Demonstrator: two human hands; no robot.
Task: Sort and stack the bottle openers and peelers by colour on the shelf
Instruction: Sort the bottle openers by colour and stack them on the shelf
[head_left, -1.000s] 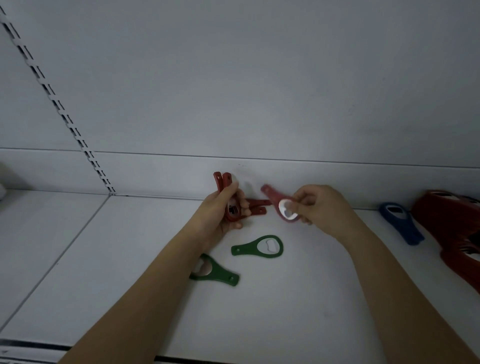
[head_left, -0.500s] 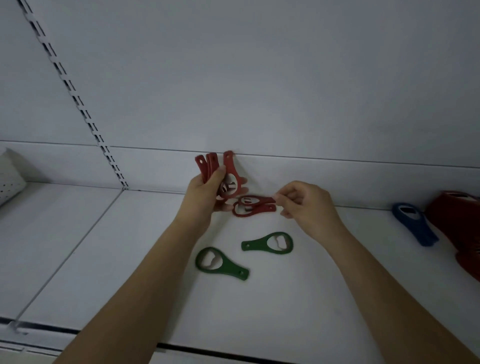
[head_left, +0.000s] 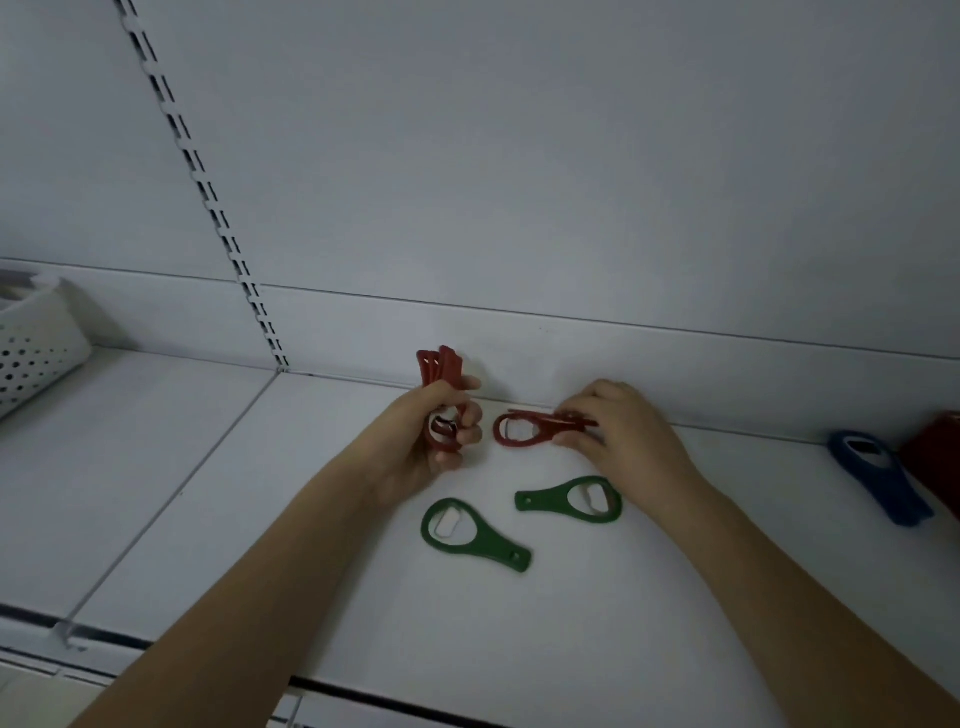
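Head view: left hand (head_left: 415, 441) grips a red opener bundle (head_left: 441, 369) near the shelf (head_left: 208, 519) back edge; right hand (head_left: 618, 436) pinches stacked red openers (head_left: 519, 431) lying there. Two green openers (head_left: 467, 532) and blue opener (head_left: 878, 483) remain unsorted.

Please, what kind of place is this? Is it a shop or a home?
Probably a shop, or its stockroom. The white metal shelf has a slotted upright rail in its back panel, as retail shelving does. Many identical goods lie on it: red bottle openers, green ones, and a blue one.
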